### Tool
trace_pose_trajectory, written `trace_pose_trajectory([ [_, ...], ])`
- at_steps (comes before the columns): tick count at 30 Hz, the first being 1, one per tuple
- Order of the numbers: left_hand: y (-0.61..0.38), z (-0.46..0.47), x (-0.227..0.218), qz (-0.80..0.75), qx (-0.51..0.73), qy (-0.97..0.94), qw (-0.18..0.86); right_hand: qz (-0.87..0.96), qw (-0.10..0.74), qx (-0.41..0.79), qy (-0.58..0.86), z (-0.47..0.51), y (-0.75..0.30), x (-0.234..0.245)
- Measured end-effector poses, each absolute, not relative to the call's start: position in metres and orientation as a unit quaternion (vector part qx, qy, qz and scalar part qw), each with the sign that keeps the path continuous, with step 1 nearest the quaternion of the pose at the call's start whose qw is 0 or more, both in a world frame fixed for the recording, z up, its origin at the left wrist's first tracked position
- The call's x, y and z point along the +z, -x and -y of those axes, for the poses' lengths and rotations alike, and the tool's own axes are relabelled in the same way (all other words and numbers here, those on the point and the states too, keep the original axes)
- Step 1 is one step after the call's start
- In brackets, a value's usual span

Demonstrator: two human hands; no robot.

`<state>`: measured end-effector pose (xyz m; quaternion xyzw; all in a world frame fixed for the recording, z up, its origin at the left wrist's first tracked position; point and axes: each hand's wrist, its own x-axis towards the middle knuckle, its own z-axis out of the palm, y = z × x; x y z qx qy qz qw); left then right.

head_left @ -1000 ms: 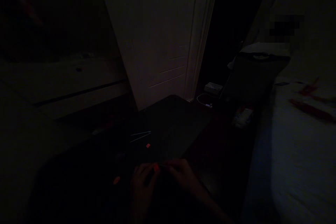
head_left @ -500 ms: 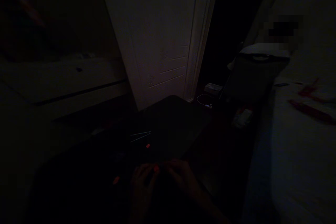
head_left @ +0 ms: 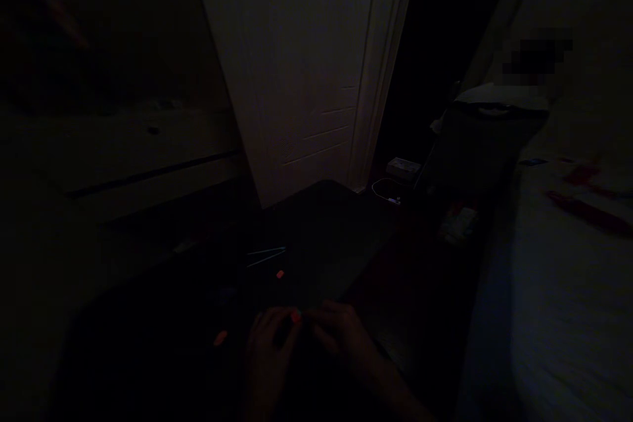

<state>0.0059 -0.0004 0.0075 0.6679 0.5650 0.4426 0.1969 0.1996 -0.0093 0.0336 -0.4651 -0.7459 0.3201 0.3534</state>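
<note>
Our left hand has thumb and forefinger closed on a small orange-red piece, with no gap beyond its thickness; our right hand brings its thumb and fingertips close together just beside it, and in this dark we cannot tell whether they hold anything. Largest before us is a pale door panel, its foot by the rounded far corner of the dark table. Off the table's right edge, well apart, we see a pale cloth-covered surface. Both hands are at the table's near part, the right one by its right edge. Two thin pale sticks lie between our hands and the far corner, forming a narrow V that closes toward the right edge. We see two loose orange pieces: one left of our left hand, its long axis slanting toward the far corner, and a smaller one near the sticks, slanting likewise. Our held piece is too small and dim for us to tell its long axis.
</note>
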Motion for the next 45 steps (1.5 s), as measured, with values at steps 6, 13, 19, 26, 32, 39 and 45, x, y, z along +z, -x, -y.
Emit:
trace_pose_trajectory([
  [6,-0.005,-0.001,0.005,-0.562,0.437,-0.677,0.187,0.74,0.355,0.328,0.468,0.014,-0.202,0.045],
  [13,-0.006,0.0,0.007,-0.561,0.443,-0.675,0.183,0.759,0.333,0.3,0.472,0.021,-0.195,0.034],
  [19,-0.008,0.001,0.007,-0.567,0.447,-0.667,0.185,0.762,0.357,0.292,0.454,0.023,-0.189,0.025],
  [26,-0.006,0.0,0.006,-0.565,0.439,-0.676,0.174,0.782,0.346,0.286,0.432,0.02,-0.195,0.024],
  [32,-0.007,-0.001,0.007,-0.56,0.437,-0.687,0.153,0.812,0.317,0.231,0.431,0.014,-0.201,0.005],
  [39,-0.008,0.002,0.008,-0.564,0.437,-0.679,0.174,0.805,0.319,0.224,0.447,0.009,-0.209,-0.003],
  [45,-0.005,0.002,0.008,-0.563,0.424,-0.684,0.188,0.747,0.403,0.284,0.446,0.009,-0.211,0.003],
])
